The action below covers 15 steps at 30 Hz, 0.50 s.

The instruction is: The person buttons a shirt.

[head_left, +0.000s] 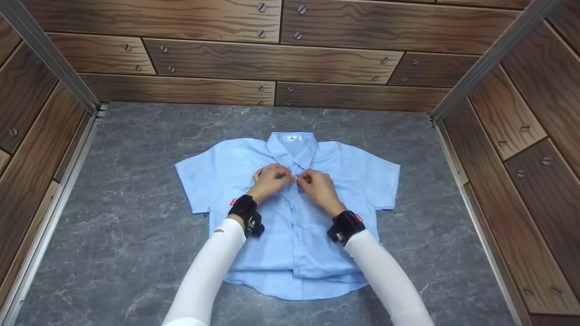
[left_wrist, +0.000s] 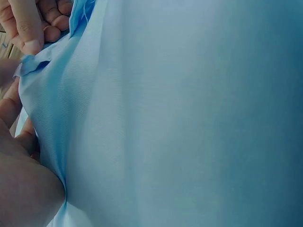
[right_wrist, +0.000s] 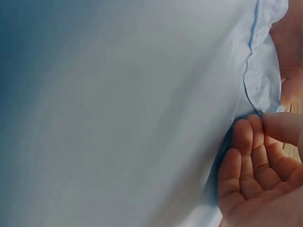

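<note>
A light blue short-sleeved shirt (head_left: 253,244) lies front up, its collar (head_left: 304,156) toward the far wall. Just below the collar, my left hand (head_left: 273,181) pinches one edge of the front opening between thumb and fingers. Close beside it, my right hand (head_left: 318,186) pinches the other edge, fingers curled. In the left wrist view, the left hand (left_wrist: 23,175) has the cloth edge raised, with the right hand (left_wrist: 35,23) beyond it. The right wrist view shows the right hand (right_wrist: 260,170) with thumb and fingertips on the placket (right_wrist: 258,80). No button can be made out.
The shirt is spread on a grey marble-patterned table (head_left: 136,253). Wood-patterned panels (head_left: 272,59) stand behind and at both sides, with metal rails (head_left: 50,59) at the corners. Black wrist cameras (head_left: 346,226) are strapped above both hands.
</note>
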Tool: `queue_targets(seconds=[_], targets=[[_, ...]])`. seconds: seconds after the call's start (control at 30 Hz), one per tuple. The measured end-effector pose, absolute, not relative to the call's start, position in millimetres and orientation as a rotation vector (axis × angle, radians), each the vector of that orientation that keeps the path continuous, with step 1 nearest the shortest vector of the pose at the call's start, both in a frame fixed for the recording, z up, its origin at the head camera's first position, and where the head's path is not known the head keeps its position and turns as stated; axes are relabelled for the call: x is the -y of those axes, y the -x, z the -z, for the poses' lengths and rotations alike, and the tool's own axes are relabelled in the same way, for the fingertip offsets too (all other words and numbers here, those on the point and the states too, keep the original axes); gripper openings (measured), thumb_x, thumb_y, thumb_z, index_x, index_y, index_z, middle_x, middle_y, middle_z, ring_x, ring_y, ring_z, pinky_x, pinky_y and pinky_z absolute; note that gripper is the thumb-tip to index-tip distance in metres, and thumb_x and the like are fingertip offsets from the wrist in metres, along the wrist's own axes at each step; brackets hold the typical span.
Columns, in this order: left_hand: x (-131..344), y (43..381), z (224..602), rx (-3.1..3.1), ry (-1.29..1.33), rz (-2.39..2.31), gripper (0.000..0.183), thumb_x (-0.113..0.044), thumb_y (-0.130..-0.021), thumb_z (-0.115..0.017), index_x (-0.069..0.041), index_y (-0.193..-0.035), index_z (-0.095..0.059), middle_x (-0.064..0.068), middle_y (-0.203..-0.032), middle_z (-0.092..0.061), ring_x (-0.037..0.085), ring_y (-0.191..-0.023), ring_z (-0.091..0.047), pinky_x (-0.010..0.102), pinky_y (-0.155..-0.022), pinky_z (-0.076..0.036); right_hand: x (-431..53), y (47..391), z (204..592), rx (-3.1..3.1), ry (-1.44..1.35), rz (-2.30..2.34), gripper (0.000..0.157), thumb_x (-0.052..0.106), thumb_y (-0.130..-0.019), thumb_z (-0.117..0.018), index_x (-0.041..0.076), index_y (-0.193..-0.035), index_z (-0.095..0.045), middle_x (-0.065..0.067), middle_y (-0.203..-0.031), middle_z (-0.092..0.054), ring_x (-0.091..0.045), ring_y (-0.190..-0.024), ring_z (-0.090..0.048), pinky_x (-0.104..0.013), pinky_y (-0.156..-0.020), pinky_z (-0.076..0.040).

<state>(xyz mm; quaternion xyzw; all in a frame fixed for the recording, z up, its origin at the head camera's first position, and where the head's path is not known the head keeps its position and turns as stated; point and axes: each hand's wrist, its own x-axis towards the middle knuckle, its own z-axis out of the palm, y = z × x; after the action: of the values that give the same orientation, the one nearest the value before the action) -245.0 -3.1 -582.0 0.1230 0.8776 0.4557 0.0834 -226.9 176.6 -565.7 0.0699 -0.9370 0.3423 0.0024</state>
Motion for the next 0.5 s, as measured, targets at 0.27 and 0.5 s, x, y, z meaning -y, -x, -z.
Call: queue_targets(seconds=[0.27,0.5], targets=[[-1.0,242.1,580.8,-2.699,-0.335,-1.365,0.013,-0.025,-0.085,-0.069,-0.013,-0.089,-0.072,0.001,-0.111,-0.066,0.022,-0.116,-0.052,0.052,-0.106,-0.016,-176.3,222.9,565.0,2.948,-0.299,-1.055,0.013,0.023,-0.088,-0.068,0.013,-0.092,-0.060,0.000,-0.079,-0.064,-0.014,-0.071,-0.060,-0.030,-0.066,-0.046],[-3.9,246.7,573.0,-3.002,-0.407,-1.241,0.019,-0.025,-0.093,-0.058,-0.018,-0.109,-0.065,0.002,-0.116,-0.062,0.024,-0.119,-0.054,0.055,-0.107,-0.021,-169.0,217.4,564.8,3.125,-0.358,-0.761,0.042,0.045,-0.081,-0.073,0.010,-0.097,-0.056,-0.003,-0.085,-0.054,-0.021,-0.076,-0.052,-0.035,-0.067,-0.042]])
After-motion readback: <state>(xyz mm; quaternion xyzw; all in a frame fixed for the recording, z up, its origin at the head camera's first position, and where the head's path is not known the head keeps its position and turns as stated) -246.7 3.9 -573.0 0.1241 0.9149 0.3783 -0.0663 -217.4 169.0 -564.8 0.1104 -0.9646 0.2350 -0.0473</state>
